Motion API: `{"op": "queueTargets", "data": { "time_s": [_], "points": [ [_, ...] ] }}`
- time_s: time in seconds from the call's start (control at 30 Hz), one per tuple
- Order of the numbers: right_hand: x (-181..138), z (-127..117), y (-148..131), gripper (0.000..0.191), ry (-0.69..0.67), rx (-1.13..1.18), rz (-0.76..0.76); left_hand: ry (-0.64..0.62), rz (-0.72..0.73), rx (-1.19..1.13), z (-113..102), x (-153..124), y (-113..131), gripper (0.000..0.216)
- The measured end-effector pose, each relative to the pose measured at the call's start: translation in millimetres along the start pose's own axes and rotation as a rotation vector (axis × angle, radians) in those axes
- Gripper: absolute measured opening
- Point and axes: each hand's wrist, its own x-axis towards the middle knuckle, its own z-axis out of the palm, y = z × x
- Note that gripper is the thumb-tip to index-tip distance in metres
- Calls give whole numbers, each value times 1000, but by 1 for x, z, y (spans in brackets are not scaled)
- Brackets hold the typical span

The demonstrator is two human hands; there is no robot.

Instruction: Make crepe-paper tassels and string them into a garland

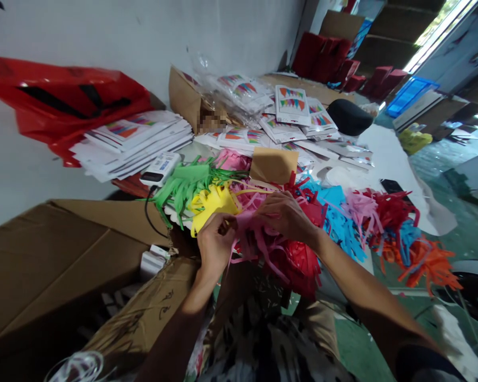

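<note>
My left hand [217, 241] is closed in a pinch at the left edge of a pink fringed paper tassel [247, 222]. Across from it, my right hand [282, 215] has its fingers closed on the right side of that same pink piece. A yellow fringed tassel [213, 207] lies against my left hand, with a green one [187, 183] beyond it. Red fringe [302, 260] hangs over the table edge below my right hand. Blue fringe [338, 212] spreads farther right, then more pink, red and orange fringe [426, 260]. My fingers hide part of the pink piece.
Printed packages [292, 106] are heaped at the back, beside a stack of printed cards [131, 140] and a red plastic bag [75, 101]. A white power strip [159, 167] lies left. An open cardboard box [63, 265] stands front left; a phone [394, 187] lies right.
</note>
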Motion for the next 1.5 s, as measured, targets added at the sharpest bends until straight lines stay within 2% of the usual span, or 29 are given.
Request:
{"op": "queueTargets", "data": {
  "time_s": [0.1,0.17,0.37,0.47,0.6,0.67,0.73,0.8,0.83,0.9,0.97,1.03,1.1,1.2,1.3,1.37,1.43,1.5],
  "points": [
    [1,-2,0,26,88,32,12,12,45,20,-1,0,-4,8],
    [1,-3,1,25,196,95,49,9,76,42,-3,0,-6,15],
    [-1,-17,17,22,544,295,290,-27,160,117,-8,2,-8,19],
    [-8,-43,31,22,752,305,314,-69,202,162,-10,5,-10,17],
    [-32,-99,44,18,1149,323,187,-82,256,219,-11,9,-15,12],
    [-52,-124,44,16,1252,278,148,-109,239,259,-12,10,-15,10],
    [-75,-140,35,15,1305,192,143,-137,218,264,-15,11,-10,23],
    [-97,-143,21,14,1302,79,185,-79,229,215,-19,11,5,40],
    [-107,-141,12,14,1273,17,218,-4,254,172,-21,11,17,43],
    [-121,-131,-7,13,1182,-97,259,149,328,45,-25,10,50,35],
    [-132,-119,-24,12,1097,-174,237,130,400,-178,-24,8,91,22],
    [-141,-109,-39,10,1042,-218,207,-55,455,-344,-16,4,131,19],
    [-151,-103,-51,7,1013,-250,214,-158,565,-369,-3,0,164,21],
    [-168,-96,-64,6,988,-291,233,-271,675,-315,24,-8,193,28],
    [-188,-93,-74,6,965,-295,241,-373,713,-303,48,-15,203,27],
    [-202,-96,-81,7,905,-218,269,-496,726,-342,57,-18,204,20],
    [-215,-102,-87,8,785,-41,333,-719,729,-417,59,-19,203,19],
    [-226,-110,-91,24,655,179,396,-987,701,-498,57,-20,201,19]
  ]
}}
